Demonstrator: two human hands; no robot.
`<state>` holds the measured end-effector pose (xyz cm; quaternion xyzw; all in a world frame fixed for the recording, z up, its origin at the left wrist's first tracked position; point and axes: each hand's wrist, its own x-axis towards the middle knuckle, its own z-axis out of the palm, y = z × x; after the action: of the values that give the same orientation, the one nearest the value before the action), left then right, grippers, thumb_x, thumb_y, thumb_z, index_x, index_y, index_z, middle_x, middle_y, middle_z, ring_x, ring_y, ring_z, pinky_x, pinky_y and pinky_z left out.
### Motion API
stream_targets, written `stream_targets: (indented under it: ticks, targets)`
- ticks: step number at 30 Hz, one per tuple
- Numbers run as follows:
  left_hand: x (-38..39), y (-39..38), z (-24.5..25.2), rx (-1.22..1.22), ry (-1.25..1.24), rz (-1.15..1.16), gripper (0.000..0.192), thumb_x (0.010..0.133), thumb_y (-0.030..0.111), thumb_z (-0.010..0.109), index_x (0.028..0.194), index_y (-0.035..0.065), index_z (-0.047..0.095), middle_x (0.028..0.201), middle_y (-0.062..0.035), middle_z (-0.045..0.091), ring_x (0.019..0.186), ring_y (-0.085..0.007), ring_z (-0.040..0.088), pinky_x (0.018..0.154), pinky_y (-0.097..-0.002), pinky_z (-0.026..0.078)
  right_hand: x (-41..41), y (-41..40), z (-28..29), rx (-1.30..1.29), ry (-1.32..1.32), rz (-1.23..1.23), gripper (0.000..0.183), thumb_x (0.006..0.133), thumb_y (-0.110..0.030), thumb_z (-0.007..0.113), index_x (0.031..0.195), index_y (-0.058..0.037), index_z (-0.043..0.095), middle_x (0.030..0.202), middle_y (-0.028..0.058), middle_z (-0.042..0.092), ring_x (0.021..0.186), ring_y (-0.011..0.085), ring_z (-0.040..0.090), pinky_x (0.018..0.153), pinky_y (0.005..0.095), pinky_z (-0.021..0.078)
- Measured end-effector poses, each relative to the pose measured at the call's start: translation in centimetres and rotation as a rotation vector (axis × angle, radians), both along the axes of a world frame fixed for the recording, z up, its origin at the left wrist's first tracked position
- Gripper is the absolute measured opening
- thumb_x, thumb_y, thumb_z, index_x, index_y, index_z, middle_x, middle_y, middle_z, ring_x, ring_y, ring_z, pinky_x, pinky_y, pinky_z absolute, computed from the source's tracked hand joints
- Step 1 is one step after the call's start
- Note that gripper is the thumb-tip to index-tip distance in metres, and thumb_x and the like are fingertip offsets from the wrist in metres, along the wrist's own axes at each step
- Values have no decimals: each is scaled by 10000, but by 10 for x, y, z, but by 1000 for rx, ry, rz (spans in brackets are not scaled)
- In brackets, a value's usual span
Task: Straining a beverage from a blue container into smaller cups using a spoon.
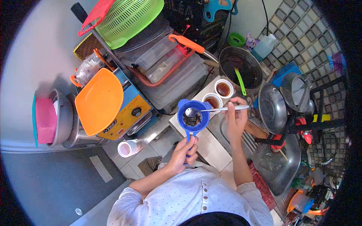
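Note:
My left hand (185, 154) grips the handle of a blue plastic strainer (181, 117), held up in front of my body. Dark wet residue, which looks like tea leaves, lies in the strainer's bowl. In my right hand (237, 118) is a metal spoon (217, 109), its bowl over the residue; whether it touches cannot be seen. Just beyond the strainer stand two white cups of brown liquid on the counter: the nearer cup (212, 101) is partly hidden by the strainer and spoon, and the farther cup (224, 88) shows whole.
A dark pot (240, 67) with a green-handled utensil stands behind the cups. Rightward are a frying pan (272, 108) and a metal sink (278, 163). At left, an orange tray (99, 101) rests against a cup sealer (127, 115). Stacked plastic containers (175, 82) sit beyond.

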<state>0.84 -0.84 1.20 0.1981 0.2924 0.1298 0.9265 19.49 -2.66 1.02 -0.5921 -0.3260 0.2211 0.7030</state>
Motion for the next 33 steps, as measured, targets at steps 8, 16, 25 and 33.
stream_targets:
  ticks: [8,16,25,33]
  targets:
    - [0,-4,-6,44,11,26,229,889,333,360,844,112,397,523,60,201,381,-36,187,355,-200,137,-8,-3,-9,47,-74,-54,103,842,-52,442,940,-25,425,755,8,448,595,33,437,499,157,369]
    - [0,-1,-6,2,-33,24,228,887,338,365,831,118,388,523,65,198,381,-32,192,353,-198,134,-10,-14,-5,-36,-244,-70,85,831,-30,443,912,-9,429,790,29,446,610,53,454,520,175,392]
    - [1,-1,-3,-14,-33,17,229,882,347,372,824,127,386,524,67,201,384,-28,189,356,-199,122,-11,-18,-1,-81,-404,-29,69,835,-17,415,903,-3,405,775,31,413,587,70,456,540,192,396]
    - [-1,0,-3,-19,-29,5,232,882,349,373,820,126,391,522,68,208,384,-30,191,354,-199,124,-12,-28,34,-17,-679,148,143,785,-94,524,912,-37,555,738,83,586,604,169,550,532,277,403]
